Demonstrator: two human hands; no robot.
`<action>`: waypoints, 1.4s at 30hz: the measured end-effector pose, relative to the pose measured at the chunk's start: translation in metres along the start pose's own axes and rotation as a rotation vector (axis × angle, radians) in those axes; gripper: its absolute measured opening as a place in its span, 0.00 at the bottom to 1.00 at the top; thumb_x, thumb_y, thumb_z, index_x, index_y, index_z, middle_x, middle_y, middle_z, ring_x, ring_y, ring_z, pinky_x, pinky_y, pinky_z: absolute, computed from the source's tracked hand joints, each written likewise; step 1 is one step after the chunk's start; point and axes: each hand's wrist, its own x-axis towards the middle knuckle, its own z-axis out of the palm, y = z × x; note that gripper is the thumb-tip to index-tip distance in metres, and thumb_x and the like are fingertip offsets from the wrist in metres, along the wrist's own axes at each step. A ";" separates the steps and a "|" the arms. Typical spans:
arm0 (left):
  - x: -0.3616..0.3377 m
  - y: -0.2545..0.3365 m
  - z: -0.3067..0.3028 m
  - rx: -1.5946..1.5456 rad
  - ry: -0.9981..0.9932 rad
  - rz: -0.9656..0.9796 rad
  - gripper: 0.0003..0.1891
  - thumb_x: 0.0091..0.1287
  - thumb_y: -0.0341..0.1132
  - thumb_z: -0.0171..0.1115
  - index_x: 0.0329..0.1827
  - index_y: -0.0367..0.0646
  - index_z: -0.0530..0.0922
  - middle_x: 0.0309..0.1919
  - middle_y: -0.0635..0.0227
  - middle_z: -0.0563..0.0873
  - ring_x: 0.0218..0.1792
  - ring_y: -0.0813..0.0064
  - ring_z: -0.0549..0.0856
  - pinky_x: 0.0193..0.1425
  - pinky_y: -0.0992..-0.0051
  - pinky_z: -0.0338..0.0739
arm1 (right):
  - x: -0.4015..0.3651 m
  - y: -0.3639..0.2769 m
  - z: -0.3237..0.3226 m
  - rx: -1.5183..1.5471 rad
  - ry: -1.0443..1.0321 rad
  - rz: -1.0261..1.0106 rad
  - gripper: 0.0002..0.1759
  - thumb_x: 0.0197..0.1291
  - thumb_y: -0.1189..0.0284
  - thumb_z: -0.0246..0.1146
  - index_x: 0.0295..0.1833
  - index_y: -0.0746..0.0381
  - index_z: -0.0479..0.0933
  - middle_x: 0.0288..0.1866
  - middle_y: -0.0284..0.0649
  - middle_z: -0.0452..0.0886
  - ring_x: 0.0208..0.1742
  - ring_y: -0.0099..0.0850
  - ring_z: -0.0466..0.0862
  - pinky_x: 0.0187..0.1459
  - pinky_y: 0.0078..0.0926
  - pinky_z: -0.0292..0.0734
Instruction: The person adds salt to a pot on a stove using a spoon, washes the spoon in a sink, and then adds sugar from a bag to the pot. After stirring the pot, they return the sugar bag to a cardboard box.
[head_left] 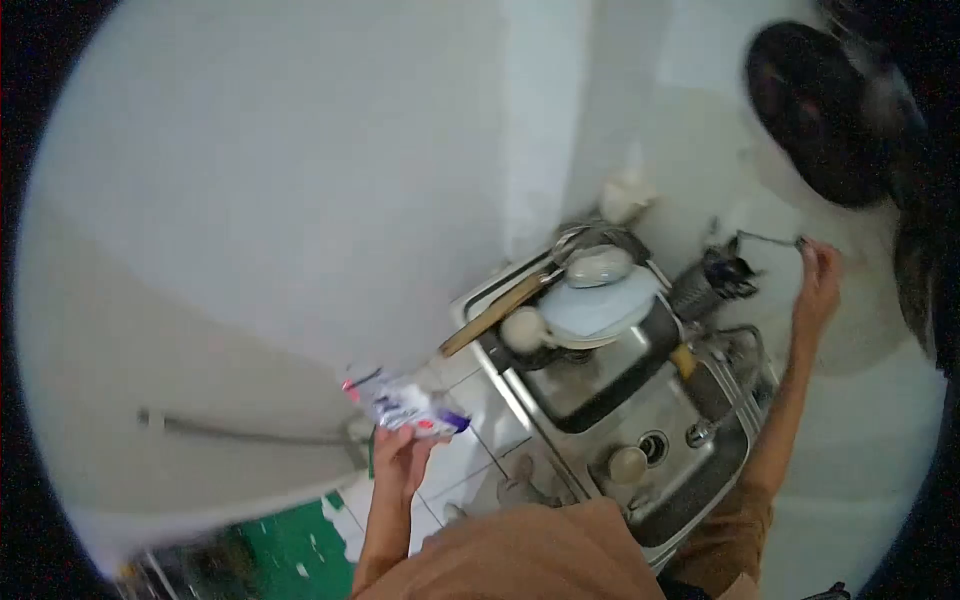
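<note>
Here, the left hand (pixel 402 458) holds a crumpled plastic packet (pixel 405 402).

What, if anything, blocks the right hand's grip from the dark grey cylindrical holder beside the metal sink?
Nothing visible does. The right hand pinches one end of a thin, dark, rod-like object, which extends toward the holder; blur hides exactly what it is.

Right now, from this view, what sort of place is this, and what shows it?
Probably a kitchen washing-up area: there is a steel double sink, a tap over one basin, and a large white plate at the other.
</note>
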 end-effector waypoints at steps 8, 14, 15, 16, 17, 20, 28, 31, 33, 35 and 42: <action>-0.059 0.043 -0.012 -0.035 0.068 0.102 0.39 0.54 0.42 0.67 0.66 0.40 0.58 0.52 0.48 0.75 0.47 0.59 0.81 0.39 0.66 0.80 | -0.180 -0.156 0.082 1.035 -0.561 0.706 0.10 0.65 0.64 0.55 0.43 0.60 0.68 0.25 0.31 0.71 0.24 0.22 0.74 0.27 0.22 0.73; -0.158 0.104 -0.065 -0.029 0.111 0.296 0.42 0.50 0.41 0.72 0.66 0.43 0.59 0.51 0.54 0.77 0.45 0.63 0.81 0.36 0.69 0.80 | -0.400 -0.246 0.087 1.003 -1.095 1.339 0.05 0.64 0.69 0.55 0.43 0.58 0.68 0.28 0.29 0.71 0.27 0.18 0.73 0.27 0.15 0.70; -0.181 0.108 -0.079 -0.015 0.119 0.345 0.41 0.50 0.41 0.72 0.65 0.43 0.59 0.50 0.55 0.77 0.44 0.64 0.82 0.35 0.70 0.80 | -0.425 -0.258 0.079 1.018 -1.235 1.397 0.07 0.63 0.69 0.55 0.45 0.58 0.69 0.29 0.30 0.72 0.27 0.20 0.73 0.27 0.15 0.70; -0.207 0.110 -0.095 0.001 0.164 0.388 0.38 0.51 0.41 0.72 0.63 0.43 0.62 0.50 0.57 0.78 0.43 0.65 0.82 0.36 0.69 0.80 | -0.448 -0.270 0.068 1.010 -1.370 1.460 0.08 0.63 0.70 0.55 0.47 0.59 0.69 0.30 0.31 0.73 0.27 0.21 0.74 0.27 0.15 0.69; -0.232 0.120 -0.110 -0.004 0.217 0.437 0.38 0.51 0.41 0.72 0.63 0.43 0.62 0.50 0.57 0.78 0.43 0.65 0.82 0.36 0.69 0.80 | -0.462 -0.288 0.059 0.995 -1.453 1.436 0.08 0.63 0.70 0.55 0.47 0.59 0.69 0.30 0.31 0.73 0.27 0.21 0.74 0.27 0.15 0.69; -0.293 0.151 -0.144 0.013 0.384 0.572 0.25 0.57 0.36 0.67 0.55 0.40 0.69 0.43 0.63 0.82 0.42 0.69 0.83 0.42 0.67 0.81 | -0.480 -0.344 0.049 0.852 -2.045 1.289 0.12 0.63 0.70 0.56 0.51 0.60 0.70 0.30 0.34 0.75 0.27 0.22 0.75 0.27 0.15 0.69; -0.449 0.232 -0.260 -0.047 0.906 1.034 0.27 0.61 0.38 0.62 0.61 0.40 0.62 0.53 0.52 0.77 0.46 0.61 0.82 0.43 0.60 0.82 | -0.557 -0.569 0.085 0.806 -2.037 -0.302 0.11 0.63 0.75 0.52 0.47 0.64 0.78 0.28 0.37 0.79 0.22 0.19 0.73 0.26 0.17 0.69; -0.478 0.223 -0.295 -0.122 0.979 1.244 0.27 0.62 0.39 0.61 0.61 0.41 0.62 0.54 0.52 0.76 0.49 0.60 0.81 0.43 0.61 0.82 | -0.592 -0.615 0.116 0.848 -2.268 -0.180 0.12 0.62 0.78 0.52 0.48 0.66 0.76 0.29 0.38 0.79 0.25 0.19 0.75 0.29 0.18 0.72; -0.503 0.253 -0.317 -0.124 0.982 1.340 0.28 0.62 0.40 0.61 0.62 0.42 0.61 0.57 0.52 0.74 0.51 0.59 0.80 0.46 0.63 0.83 | -0.621 -0.679 0.120 0.950 -2.241 -0.217 0.12 0.62 0.78 0.52 0.49 0.65 0.76 0.29 0.37 0.79 0.25 0.20 0.75 0.28 0.19 0.73; -0.528 0.281 -0.343 -0.266 0.977 1.464 0.30 0.58 0.35 0.65 0.62 0.40 0.61 0.55 0.52 0.74 0.51 0.61 0.80 0.47 0.62 0.82 | -0.657 -0.736 0.129 1.071 -2.074 -0.387 0.12 0.64 0.74 0.52 0.49 0.63 0.77 0.28 0.33 0.76 0.25 0.18 0.74 0.26 0.15 0.71; -0.618 0.388 -0.447 -0.147 1.124 1.661 0.34 0.56 0.37 0.67 0.64 0.43 0.59 0.58 0.50 0.71 0.53 0.60 0.78 0.45 0.65 0.84 | -0.781 -0.973 0.135 0.976 -2.170 -0.706 0.12 0.62 0.73 0.53 0.49 0.62 0.76 0.27 0.35 0.79 0.25 0.19 0.76 0.27 0.18 0.71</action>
